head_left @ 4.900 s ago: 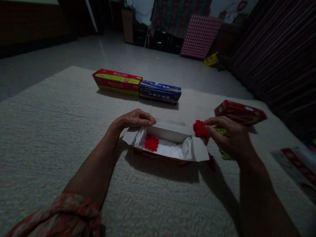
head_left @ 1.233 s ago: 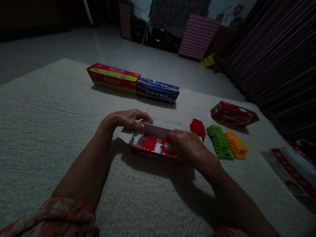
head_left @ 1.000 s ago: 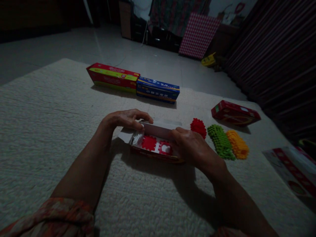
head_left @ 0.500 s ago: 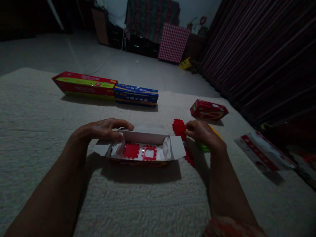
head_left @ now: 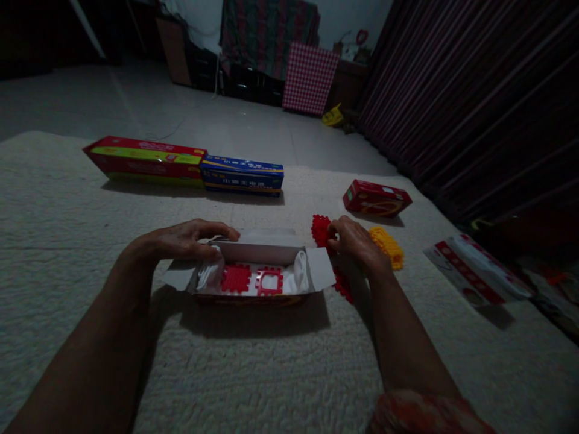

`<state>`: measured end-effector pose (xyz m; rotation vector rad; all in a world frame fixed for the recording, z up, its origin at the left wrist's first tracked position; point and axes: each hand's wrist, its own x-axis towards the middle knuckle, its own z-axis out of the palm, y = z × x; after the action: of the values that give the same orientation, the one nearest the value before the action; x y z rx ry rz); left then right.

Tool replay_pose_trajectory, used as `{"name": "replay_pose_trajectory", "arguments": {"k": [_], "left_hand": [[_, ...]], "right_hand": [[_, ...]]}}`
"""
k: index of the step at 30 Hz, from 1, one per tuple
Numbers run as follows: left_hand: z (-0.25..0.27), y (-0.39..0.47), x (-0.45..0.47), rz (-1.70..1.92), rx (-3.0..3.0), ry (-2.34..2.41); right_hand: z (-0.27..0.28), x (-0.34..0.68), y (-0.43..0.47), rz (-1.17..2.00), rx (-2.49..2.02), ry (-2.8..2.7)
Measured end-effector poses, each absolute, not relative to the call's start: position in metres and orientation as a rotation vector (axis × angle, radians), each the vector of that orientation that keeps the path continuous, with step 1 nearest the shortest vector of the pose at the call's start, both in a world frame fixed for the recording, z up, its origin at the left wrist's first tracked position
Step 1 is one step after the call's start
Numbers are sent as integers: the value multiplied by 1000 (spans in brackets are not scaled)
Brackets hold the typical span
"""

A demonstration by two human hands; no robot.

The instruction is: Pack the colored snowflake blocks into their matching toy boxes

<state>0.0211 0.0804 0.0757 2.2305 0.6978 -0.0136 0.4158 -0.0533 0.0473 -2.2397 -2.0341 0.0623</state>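
Note:
An open cardboard box [head_left: 260, 252] lies in front of me with its flaps spread, lined with white material [head_left: 300, 274]. Inside it are a solid red interlocking tile [head_left: 236, 278] and a red tile with a round hole [head_left: 270, 281]. At the box's back left corner, my left hand [head_left: 178, 242] grips the edge between thumb and fingers. Right of the box, my right hand [head_left: 357, 241] pinches a red toothed plastic tile [head_left: 321, 229]. Another red tile [head_left: 344, 286] lies below that hand, partly covered. Yellow toothed tiles [head_left: 387, 246] sit just beyond its right side.
A long red and yellow-green box [head_left: 149, 158] and a blue box [head_left: 243, 176] stand end to end behind. To the right are a red box [head_left: 377, 199] and a white and red package [head_left: 474, 271]. A pale quilted mat [head_left: 271, 374] lies beneath everything.
The view has shifted slightly. My right hand has come a little left and nearer the red tile's edge, uncovering more yellow tiles and hiding the green piece. My left hand stays on the box.

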Motion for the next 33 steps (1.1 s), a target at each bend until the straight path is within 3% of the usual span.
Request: {"name": "replay_pose_trajectory", "arguments": {"k": [18, 26, 33], "left_hand": [[74, 79, 22, -32, 2153, 765], [72, 80, 22, -33, 2230, 756], [70, 81, 21, -29, 2176, 753]], "right_hand": [[57, 423, -38, 43, -2154, -1981], [60, 435, 2, 412, -2112, -2021], [58, 427, -11, 459, -2109, -1999]]}}
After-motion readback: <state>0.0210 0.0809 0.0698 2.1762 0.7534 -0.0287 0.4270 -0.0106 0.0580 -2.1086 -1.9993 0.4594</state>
